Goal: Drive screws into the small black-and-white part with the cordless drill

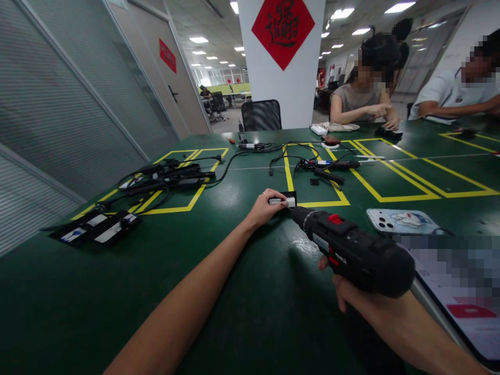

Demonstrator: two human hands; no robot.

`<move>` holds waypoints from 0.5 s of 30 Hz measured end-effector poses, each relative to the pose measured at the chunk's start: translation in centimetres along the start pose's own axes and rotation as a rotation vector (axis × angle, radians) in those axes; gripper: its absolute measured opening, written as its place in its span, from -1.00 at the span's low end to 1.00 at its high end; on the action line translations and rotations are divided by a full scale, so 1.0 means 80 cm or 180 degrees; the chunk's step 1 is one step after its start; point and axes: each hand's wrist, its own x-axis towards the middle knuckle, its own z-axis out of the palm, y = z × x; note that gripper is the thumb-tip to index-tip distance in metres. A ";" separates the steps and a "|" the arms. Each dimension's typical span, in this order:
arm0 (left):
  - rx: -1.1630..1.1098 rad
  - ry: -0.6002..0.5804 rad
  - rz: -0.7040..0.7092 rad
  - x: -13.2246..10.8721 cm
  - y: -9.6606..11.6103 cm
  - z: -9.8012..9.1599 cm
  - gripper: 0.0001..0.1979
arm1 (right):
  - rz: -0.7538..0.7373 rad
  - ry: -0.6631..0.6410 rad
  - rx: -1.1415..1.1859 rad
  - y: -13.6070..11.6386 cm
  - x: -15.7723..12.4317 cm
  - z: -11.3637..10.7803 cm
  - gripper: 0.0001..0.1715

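Observation:
A black cordless drill (351, 247) with red switches is gripped by my right hand (341, 286), whose fingers wrap its handle beneath the body. The drill lies tilted, its chuck aimed forward and left. At its tip is a small black and white piece (289, 200) on the table. My left hand (269, 205) is closed on that piece from the left, fingertips close to the drill bit. Whether the bit touches the piece I cannot tell; the fingers partly cover the spot.
Black cables and adapters (183, 177) lie at the left, with black and white flat pieces (97, 227) nearer me. A soldering-iron-like tool (332, 164) lies beyond my hands. A phone (402, 221) and a tablet-like screen (464, 302) lie at the right. Two people sit across the table.

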 end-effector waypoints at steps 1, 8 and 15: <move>0.0004 -0.0004 -0.0003 0.000 0.000 0.000 -0.83 | 0.0037 0.0029 -0.0004 -0.001 -0.001 -0.001 -0.71; 0.0024 -0.0025 -0.0041 0.000 0.002 0.000 -0.83 | 0.0096 -0.0048 -0.0118 0.000 0.003 -0.007 -0.78; -0.0007 -0.0050 -0.0081 0.000 -0.001 0.000 -0.80 | -0.0209 0.0119 -0.0448 0.004 0.009 -0.003 -0.81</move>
